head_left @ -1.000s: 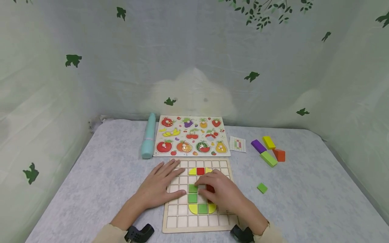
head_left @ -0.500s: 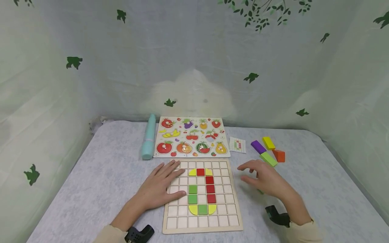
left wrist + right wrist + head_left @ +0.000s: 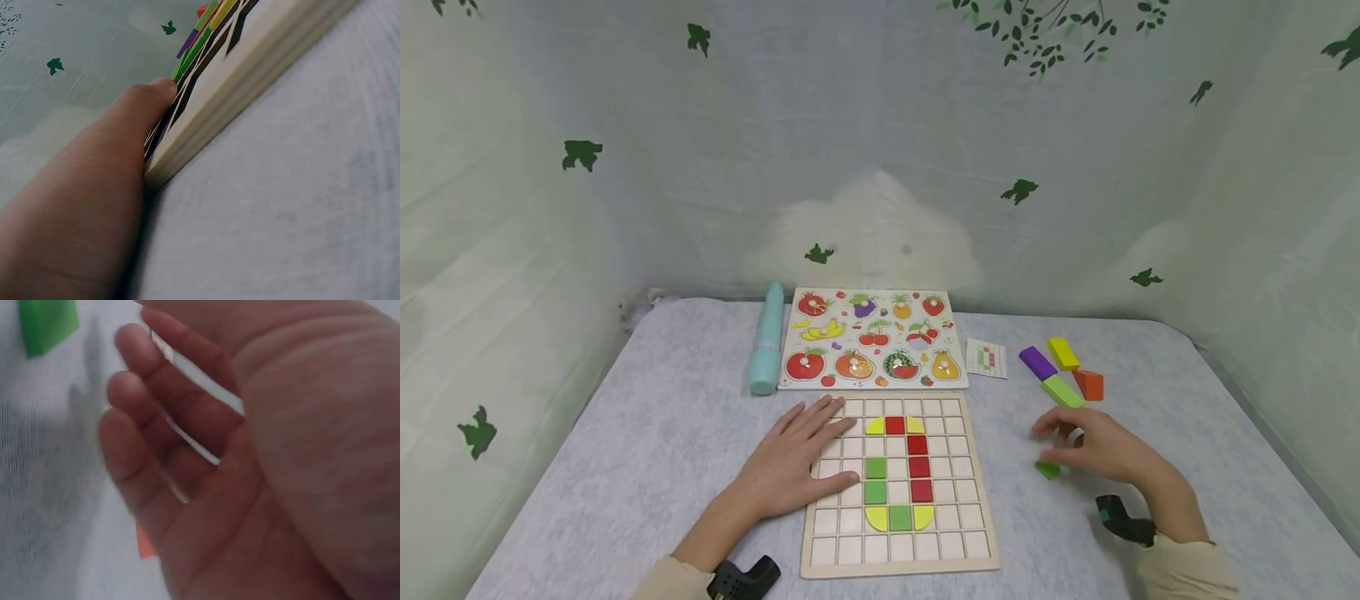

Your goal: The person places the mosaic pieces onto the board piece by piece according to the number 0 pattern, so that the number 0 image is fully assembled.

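Note:
My left hand rests with straight, spread fingers on the left side of a wooden grid board. Green, red and yellow tiles sit in some of the board's cells, among them a red tile and a green tile. To the right of the board, my right hand hovers with loosely bent fingers over a loose green square tile and partly covers it. The right wrist view puts that green tile at the upper left, apart from the fingers, and the palm holds nothing.
Behind the board lie a fruit puzzle board, a rolled teal mat and a small pattern card. Purple, yellow, light green and orange blocks lie at the right.
My right hand has left the board and moved right to the loose green tile, leaving the red tiles uncovered. The left hand stays in place.

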The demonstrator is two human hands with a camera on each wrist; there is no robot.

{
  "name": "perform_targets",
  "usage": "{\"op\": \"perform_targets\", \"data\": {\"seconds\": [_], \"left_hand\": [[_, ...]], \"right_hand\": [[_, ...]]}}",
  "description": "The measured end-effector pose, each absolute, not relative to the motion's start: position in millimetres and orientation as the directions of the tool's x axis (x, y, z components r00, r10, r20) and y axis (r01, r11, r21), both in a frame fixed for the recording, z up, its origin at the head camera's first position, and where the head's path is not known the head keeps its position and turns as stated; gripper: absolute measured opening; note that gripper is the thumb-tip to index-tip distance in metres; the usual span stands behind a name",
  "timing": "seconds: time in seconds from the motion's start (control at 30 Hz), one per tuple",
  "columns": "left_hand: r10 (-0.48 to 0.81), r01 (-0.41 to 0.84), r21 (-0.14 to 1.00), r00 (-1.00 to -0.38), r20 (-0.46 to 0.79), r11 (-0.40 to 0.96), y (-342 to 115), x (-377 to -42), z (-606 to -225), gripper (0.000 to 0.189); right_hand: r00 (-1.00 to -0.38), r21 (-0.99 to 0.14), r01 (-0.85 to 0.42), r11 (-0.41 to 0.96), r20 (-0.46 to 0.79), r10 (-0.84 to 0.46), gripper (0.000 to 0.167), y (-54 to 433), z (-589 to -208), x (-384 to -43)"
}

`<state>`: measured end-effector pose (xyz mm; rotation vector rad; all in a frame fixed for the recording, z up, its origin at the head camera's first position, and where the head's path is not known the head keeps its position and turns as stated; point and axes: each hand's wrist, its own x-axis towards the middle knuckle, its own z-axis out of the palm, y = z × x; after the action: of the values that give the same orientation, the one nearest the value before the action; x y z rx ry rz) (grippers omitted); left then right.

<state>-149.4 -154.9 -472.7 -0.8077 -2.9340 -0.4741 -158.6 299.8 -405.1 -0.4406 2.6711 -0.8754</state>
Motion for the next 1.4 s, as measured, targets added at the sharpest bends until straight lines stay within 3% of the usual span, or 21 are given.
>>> {"op": "perform_targets", "data": {"seconds": [0.2, 0.37, 0.8, 1.4], "left_hand": [[0.498, 0.519, 0.268, -0.854, 0.147, 0.811, -155, -150, -472, 0.085], [0.499, 0.519, 0.270, -0.854, 0.145, 0.811, -155, -149, -472, 0.084], [0.493, 0.510, 0.285, -0.859, 0.134, 0.811, -155, -150, -472, 0.085], [0.495, 0.507, 0.288, -0.861, 0.118, 0.812, -155, -149, -471, 0.086]], "right_hand": [[-0.889, -0.608, -0.095, 0.788, -0.305, -0.342, 0.043, 305, -409, -158], [-0.895, -0.583, -0.080, 0.809, -0.316, -0.316, 0.041, 301, -411, -158], [-0.865, -0.625, -0.285, 0.727, -0.160, -0.476, 0.024, 273, -409, -166], [-0.780, -0.605, -0.471, 0.642, -0.055, -0.624, 0.025, 142, -403, -174]]}}
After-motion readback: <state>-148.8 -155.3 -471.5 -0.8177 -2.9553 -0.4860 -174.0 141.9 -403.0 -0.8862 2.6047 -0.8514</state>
